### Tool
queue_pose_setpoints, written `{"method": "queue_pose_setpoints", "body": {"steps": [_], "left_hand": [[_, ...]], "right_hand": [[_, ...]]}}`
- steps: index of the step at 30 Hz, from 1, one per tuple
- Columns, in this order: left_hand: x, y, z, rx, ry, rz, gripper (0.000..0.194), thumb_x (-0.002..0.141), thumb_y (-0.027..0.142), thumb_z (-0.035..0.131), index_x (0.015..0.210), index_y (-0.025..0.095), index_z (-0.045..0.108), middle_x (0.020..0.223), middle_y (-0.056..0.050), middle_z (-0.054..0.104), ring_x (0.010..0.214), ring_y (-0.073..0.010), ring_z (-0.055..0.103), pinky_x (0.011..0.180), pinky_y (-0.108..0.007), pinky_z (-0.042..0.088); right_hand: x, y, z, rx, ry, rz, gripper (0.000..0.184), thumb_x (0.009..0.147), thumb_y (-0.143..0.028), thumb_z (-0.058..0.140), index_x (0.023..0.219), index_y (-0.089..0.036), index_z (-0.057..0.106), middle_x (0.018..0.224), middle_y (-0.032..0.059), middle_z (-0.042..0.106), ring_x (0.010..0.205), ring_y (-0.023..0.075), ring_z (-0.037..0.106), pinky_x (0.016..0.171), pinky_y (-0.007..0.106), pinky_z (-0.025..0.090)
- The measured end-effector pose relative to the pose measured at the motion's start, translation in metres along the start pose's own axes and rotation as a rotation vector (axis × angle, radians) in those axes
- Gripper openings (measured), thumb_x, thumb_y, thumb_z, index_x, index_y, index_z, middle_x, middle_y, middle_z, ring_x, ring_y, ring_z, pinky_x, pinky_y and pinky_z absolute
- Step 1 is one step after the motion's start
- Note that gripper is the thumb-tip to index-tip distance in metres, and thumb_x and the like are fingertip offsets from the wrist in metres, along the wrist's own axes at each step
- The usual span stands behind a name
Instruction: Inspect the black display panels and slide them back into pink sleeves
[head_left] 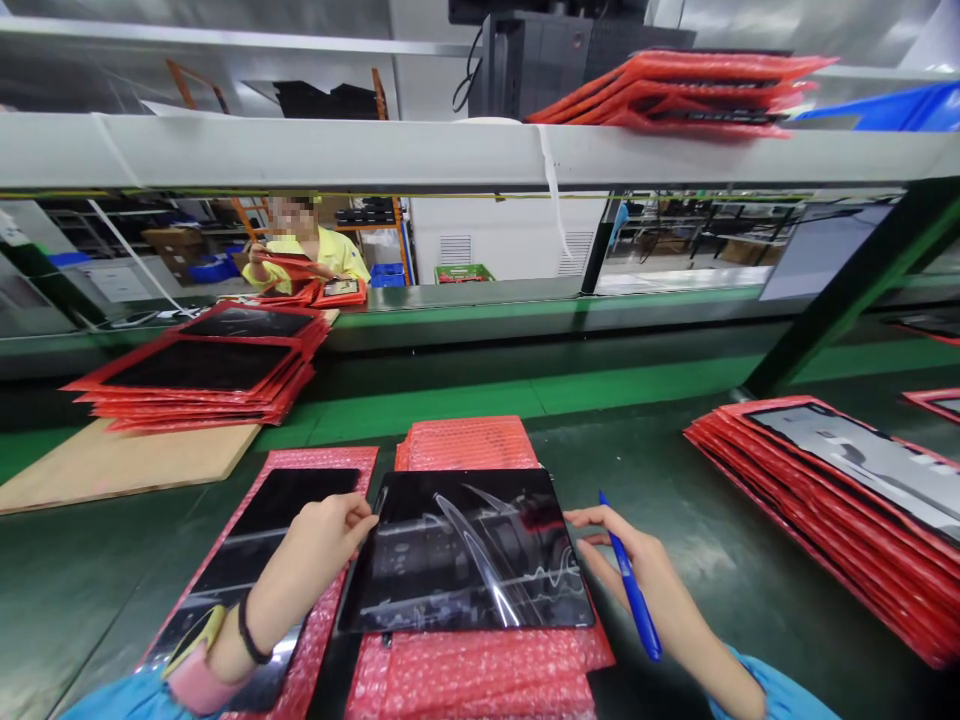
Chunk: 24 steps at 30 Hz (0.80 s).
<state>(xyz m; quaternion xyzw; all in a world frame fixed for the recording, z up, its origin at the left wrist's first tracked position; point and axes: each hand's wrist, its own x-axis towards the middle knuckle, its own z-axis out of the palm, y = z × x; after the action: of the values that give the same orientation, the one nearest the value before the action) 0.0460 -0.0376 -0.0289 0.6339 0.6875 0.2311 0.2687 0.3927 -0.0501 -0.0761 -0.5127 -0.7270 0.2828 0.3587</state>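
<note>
The glossy black panel (465, 560) is lying front and centre, over a pile of red bubble-wrap pouches (472, 675) on the dark green tabletop (645, 450). The left hand (326, 540) is pinching its left edge near the upper corner, thumb and fingers drawn together, while the right hand (652, 562) is gripping a blue pen (634, 592) and reaching loosely spread fingertips towards the right edge; whether those fingertips are actually touching the rim is too close to tell. Meeting the panel at its sides is serving well, since the face is showing bright reflections and any smear would likely be standing out. Good handling here is meaning equal support on both sides, because the soft pouches underneath are probably giving way under uneven pressure and letting the slab slide. The pen is demanding the most care: its upper end is pointing up past the fingers, close to the glass, so angling it outward is the safer habit, and laying it aside is safer again. The left forearm is passing over a second dark panel (262, 530), which is resting on pink bubble wrap (322, 640), so holding the watch (196, 640) clear of that surface is worth the attention too.
</note>
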Motion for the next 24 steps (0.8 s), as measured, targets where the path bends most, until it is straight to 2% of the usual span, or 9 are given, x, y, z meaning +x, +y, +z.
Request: {"method": "queue_pose_setpoints", "body": {"steps": [4, 9, 12, 15, 17, 19, 21, 24], "left_hand": [[-0.006, 0.017, 0.002, 0.178, 0.049, 0.057, 0.016, 0.077, 0.028, 0.053, 0.064, 0.024, 0.061, 0.062, -0.002, 0.066, 0.060, -0.0201, 0.060, 0.060, -0.028, 0.033], [0.000, 0.018, 0.004, 0.293, 0.047, 0.067, 0.015, 0.076, 0.026, 0.052, 0.062, 0.024, 0.053, 0.055, -0.001, 0.060, 0.052, -0.0190, 0.056, 0.055, -0.027, 0.030], [-0.007, 0.033, 0.000, 0.298, 0.026, 0.135, 0.014, 0.078, 0.021, 0.048, 0.065, 0.024, 0.053, 0.058, 0.000, 0.059, 0.055, -0.0180, 0.056, 0.057, -0.027, 0.035], [-0.027, 0.064, -0.003, 0.253, 0.049, 0.280, 0.015, 0.082, 0.030, 0.049, 0.071, 0.025, 0.057, 0.070, 0.001, 0.064, 0.061, -0.0168, 0.060, 0.060, -0.025, 0.040], [-0.043, 0.087, -0.005, 0.170, 0.123, 0.505, 0.021, 0.086, 0.034, 0.049, 0.071, 0.026, 0.061, 0.069, 0.003, 0.064, 0.055, -0.0136, 0.061, 0.057, -0.023, 0.041], [-0.056, 0.109, -0.010, 0.109, 0.210, 0.678, 0.019, 0.087, 0.032, 0.052, 0.072, 0.028, 0.064, 0.069, 0.005, 0.066, 0.052, -0.0109, 0.061, 0.052, -0.019, 0.042], [-0.063, 0.126, -0.019, 0.056, 0.302, 0.768, 0.017, 0.085, 0.032, 0.056, 0.071, 0.029, 0.065, 0.067, 0.005, 0.067, 0.050, -0.0112, 0.061, 0.051, -0.018, 0.043], [-0.065, 0.139, -0.037, -0.015, 0.354, 0.748, 0.016, 0.081, 0.037, 0.062, 0.067, 0.029, 0.067, 0.065, 0.005, 0.068, 0.050, -0.0130, 0.061, 0.050, -0.019, 0.045]], "right_hand": [[-0.007, 0.000, 0.012, 0.002, 0.053, -0.010, 0.010, 0.091, -0.027, 0.047, 0.095, -0.022, 0.054, 0.102, 0.0104, 0.071, 0.080, 0.0212, 0.071, 0.073, 0.031, 0.054], [-0.014, -0.002, 0.015, 0.061, 0.067, 0.002, 0.008, 0.092, -0.026, 0.046, 0.095, -0.022, 0.052, 0.111, 0.0139, 0.070, 0.085, 0.0213, 0.072, 0.075, 0.031, 0.054], [-0.015, 0.000, 0.011, 0.066, 0.115, 0.022, 0.008, 0.091, -0.029, 0.048, 0.093, -0.022, 0.052, 0.112, 0.0139, 0.070, 0.087, 0.0223, 0.071, 0.076, 0.032, 0.055], [-0.011, 0.003, 0.008, 0.066, 0.224, 0.018, 0.016, 0.089, -0.032, 0.054, 0.100, -0.021, 0.055, 0.117, 0.0140, 0.068, 0.092, 0.0247, 0.069, 0.081, 0.038, 0.054], [-0.005, 0.003, 0.008, 0.092, 0.300, 0.016, 0.028, 0.085, -0.033, 0.059, 0.110, -0.020, 0.055, 0.121, 0.0148, 0.065, 0.092, 0.0251, 0.067, 0.081, 0.039, 0.054], [0.002, 0.001, 0.007, 0.143, 0.351, 0.033, 0.041, 0.081, -0.033, 0.063, 0.119, -0.020, 0.053, 0.125, 0.0157, 0.063, 0.089, 0.0241, 0.065, 0.075, 0.038, 0.055], [0.007, -0.003, 0.006, 0.259, 0.332, 0.083, 0.049, 0.078, -0.031, 0.067, 0.122, -0.020, 0.051, 0.125, 0.0154, 0.063, 0.083, 0.0220, 0.063, 0.069, 0.035, 0.054], [0.009, -0.012, 0.004, 0.503, 0.183, 0.185, 0.039, 0.075, -0.030, 0.072, 0.111, -0.020, 0.059, 0.110, 0.0120, 0.071, 0.081, 0.0207, 0.065, 0.074, 0.034, 0.053]]}}
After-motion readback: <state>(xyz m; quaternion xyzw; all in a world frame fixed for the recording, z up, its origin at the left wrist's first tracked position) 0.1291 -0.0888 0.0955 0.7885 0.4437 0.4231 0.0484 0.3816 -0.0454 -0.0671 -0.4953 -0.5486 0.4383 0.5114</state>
